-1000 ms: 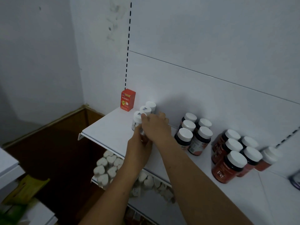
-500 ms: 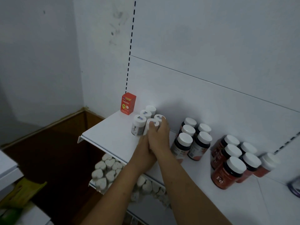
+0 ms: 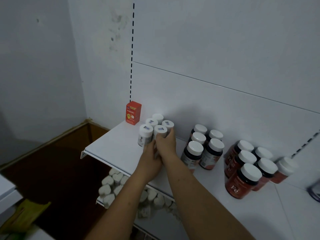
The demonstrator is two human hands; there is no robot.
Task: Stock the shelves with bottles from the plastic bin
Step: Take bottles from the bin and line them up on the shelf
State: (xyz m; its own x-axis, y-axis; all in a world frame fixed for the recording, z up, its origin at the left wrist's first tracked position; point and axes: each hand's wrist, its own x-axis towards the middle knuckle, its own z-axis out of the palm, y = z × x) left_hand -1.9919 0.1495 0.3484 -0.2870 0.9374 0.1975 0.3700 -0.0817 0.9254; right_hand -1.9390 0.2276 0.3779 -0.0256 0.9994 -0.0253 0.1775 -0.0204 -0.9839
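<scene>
Several small white bottles with white caps stand in a tight cluster on the white shelf, near its left end. My right hand is wrapped around the two right-hand bottles of the cluster. My left hand presses against the same bottles from below and in front, partly under the right hand. The bottles' lower halves are hidden by my fingers. The plastic bin is not in view.
A red box stands at the shelf's back left corner. Dark bottles with white caps stand right of my hands, red-brown ones farther right. A lower shelf holds white heart-shaped packs. The shelf's front edge drops to a brown floor.
My hands have slid the two held bottles back and left against the standing white bottles, closing the gap. The cluster has grown from three bottles to several.
</scene>
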